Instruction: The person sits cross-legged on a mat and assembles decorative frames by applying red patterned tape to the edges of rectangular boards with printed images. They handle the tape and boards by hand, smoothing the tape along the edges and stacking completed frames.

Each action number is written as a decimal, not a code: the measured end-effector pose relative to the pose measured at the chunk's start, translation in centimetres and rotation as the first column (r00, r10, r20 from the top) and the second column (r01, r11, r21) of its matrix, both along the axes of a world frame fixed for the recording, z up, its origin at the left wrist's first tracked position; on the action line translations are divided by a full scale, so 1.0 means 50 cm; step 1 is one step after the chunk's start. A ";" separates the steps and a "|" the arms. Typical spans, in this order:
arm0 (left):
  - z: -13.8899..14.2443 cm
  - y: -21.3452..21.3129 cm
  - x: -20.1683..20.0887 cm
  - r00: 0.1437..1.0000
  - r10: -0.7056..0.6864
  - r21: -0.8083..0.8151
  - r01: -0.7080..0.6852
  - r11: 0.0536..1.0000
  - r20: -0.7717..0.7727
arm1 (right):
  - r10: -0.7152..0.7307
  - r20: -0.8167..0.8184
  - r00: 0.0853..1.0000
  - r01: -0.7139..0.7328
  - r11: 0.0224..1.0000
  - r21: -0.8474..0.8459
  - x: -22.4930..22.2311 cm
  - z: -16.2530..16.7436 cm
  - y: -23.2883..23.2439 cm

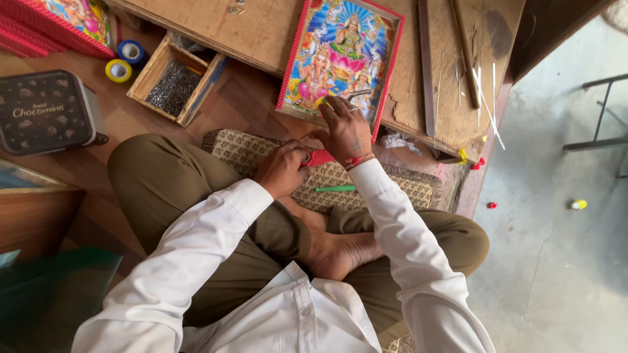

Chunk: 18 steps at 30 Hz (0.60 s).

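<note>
**Framed picture, held at its near edge**

Picture (pixel 340 59), bright, in a red dotted frame, lies flat on our low wooden board (pixel 261 33), its near corner hanging just over the board's edge toward our lap.

Right hand (pixel 345 131): we rest it palm down on the picture's lower edge, fingers bent and pressing; a small yellow object shows under the fingertips, and we cannot tell whether the fingers grip it. A red thread band sits at the wrist.

Left hand (pixel 282 170): we curl it closed around the frame's red near corner, just beside the right wrist.

Items about the hands:
- Patterned mat (pixel 392 186) under the hands, with a green pen (pixel 335 189) lying on it, near the right forearm.
- Wooden tray (pixel 173 82) of small dark nails, left of the picture, on the floor.
- Two tape rolls, one blue (pixel 131 51), one yellow (pixel 118 70), beside the tray.
- Dark tin (pixel 46 111) at far left.
- More red frames (pixel 52 23) stacked at top left.
- Metal strip (pixel 426 65) and thin white sticks (pixel 487 98) on the board, right of the picture.

We sit cross-legged, bare foot (pixel 340 252) below the hands.
</note>
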<state>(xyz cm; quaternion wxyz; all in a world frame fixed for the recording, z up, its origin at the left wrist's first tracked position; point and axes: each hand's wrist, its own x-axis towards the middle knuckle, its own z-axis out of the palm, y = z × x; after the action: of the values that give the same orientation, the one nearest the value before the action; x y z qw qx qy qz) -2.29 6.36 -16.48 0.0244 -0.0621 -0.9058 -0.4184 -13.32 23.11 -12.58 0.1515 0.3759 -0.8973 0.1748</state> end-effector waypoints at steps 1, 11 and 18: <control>0.000 0.000 0.000 1.000 0.009 -0.007 -0.009 1.000 -0.002 | -0.011 -0.045 0.999 0.013 0.999 0.040 -0.002 -0.003 -0.012; -0.001 0.006 -0.005 1.000 -0.001 0.023 0.001 1.000 0.011 | 0.011 0.100 0.995 -0.006 0.999 -0.053 -0.032 -0.038 0.013; 0.019 0.004 -0.004 0.996 -0.024 0.007 0.024 1.000 0.087 | 0.033 0.236 0.971 0.012 0.982 -0.187 -0.027 -0.020 0.026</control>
<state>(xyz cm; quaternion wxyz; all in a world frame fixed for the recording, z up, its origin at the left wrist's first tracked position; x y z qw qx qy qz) -2.47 6.56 -15.52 -0.0199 -0.0548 -0.9039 -0.4238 -14.65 24.39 -13.57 0.0766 0.3411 -0.8866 0.3029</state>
